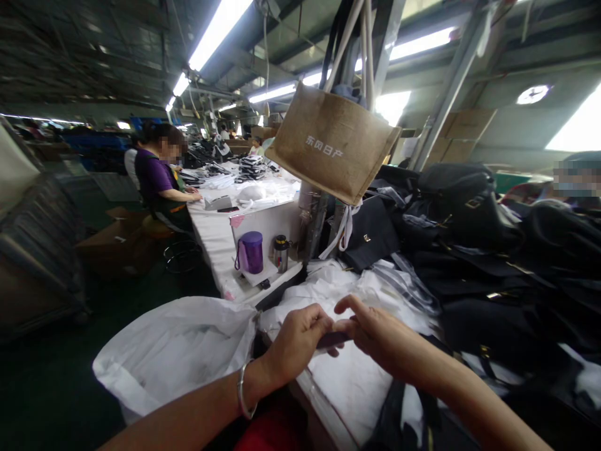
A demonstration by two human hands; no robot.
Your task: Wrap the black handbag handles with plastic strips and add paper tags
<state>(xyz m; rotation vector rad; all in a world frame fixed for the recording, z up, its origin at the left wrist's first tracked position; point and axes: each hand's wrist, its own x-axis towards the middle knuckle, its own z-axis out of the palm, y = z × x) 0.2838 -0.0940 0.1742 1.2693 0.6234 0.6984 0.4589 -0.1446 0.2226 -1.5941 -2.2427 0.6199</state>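
My left hand (300, 341), with a silver bangle at the wrist, is closed on a small dark flat piece (332, 340) whose kind I cannot make out. From the other side my right hand (375, 335) meets it, its lower fingers at the piece's right end and partly hidden. The right hand's uppermost finger is bent and raised clear of the piece. Both hands are above a white-covered work surface (347, 382). Behind them lies a heap of white sheets and clear plastic (328, 282).
A white bag (173, 351) gapes at the left. Black bags (469, 263) are piled at the right. A brown tote (333, 144) hangs from a post ahead. A purple cup (251, 252) and a flask (280, 254) stand near the table corner. A co-worker (162, 166) sits beyond.
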